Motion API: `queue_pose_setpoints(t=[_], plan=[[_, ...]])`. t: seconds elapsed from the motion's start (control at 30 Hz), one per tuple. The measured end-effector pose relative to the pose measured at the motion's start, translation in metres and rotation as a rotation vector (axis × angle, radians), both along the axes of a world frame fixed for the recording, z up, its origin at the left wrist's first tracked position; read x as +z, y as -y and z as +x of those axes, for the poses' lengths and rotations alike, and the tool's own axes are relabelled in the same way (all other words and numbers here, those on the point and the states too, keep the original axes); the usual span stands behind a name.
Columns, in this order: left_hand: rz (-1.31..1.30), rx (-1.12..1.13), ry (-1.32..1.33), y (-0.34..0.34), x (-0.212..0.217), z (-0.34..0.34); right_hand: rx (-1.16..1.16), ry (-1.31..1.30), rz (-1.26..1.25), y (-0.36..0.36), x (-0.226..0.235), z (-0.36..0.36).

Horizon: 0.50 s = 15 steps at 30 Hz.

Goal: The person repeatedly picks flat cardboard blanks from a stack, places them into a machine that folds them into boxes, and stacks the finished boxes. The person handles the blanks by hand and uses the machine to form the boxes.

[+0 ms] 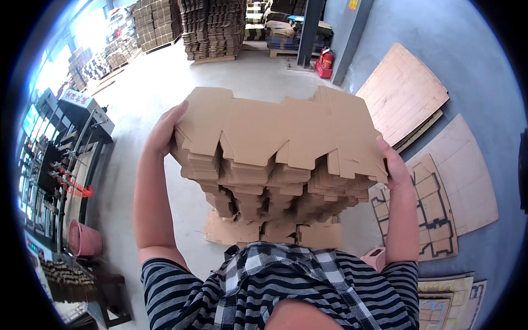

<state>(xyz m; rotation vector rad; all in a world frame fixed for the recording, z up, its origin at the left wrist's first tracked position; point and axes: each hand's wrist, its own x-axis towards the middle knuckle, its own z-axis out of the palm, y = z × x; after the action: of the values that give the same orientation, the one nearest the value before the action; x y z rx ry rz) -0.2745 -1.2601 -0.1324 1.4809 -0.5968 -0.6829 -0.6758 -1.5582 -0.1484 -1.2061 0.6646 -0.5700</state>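
A tall stack of flat brown die-cut cardboard blanks (286, 127) rises in front of me, with notched flaps along its near edge. The left side of the top layers is gripped by my left hand (166, 130), its thumb along the edge. On the opposite side, my right hand (395, 163) closes round the right edge near the lower corner. Some fingers of both hands are hidden behind or under the sheets. Lower layers sit unevenly, and wider cardboard sheets (231, 230) show at the bottom of the pile.
Machinery (71, 159) and a pink bucket (84, 238) stand at the left. Wooden boards (404, 93) and a cutting die (426, 203) lean along the right wall. Bundled cardboard stacks (213, 27), a column (311, 33) and red fire extinguishers (325, 61) stand farther back.
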Motion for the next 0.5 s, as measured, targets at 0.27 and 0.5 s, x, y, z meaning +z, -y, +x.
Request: queue_pose_setpoints(t=[0.27,0.5], plan=[[-0.14,-0.149,0.054,-0.005,0.004,-0.006,-0.051,-0.077,0.032,0.011,0.018,-0.002],[-0.152,-0.039,0.037,-0.003,0.005,-0.014,-0.075,0.035,0.0,0.016,0.028,-0.01]])
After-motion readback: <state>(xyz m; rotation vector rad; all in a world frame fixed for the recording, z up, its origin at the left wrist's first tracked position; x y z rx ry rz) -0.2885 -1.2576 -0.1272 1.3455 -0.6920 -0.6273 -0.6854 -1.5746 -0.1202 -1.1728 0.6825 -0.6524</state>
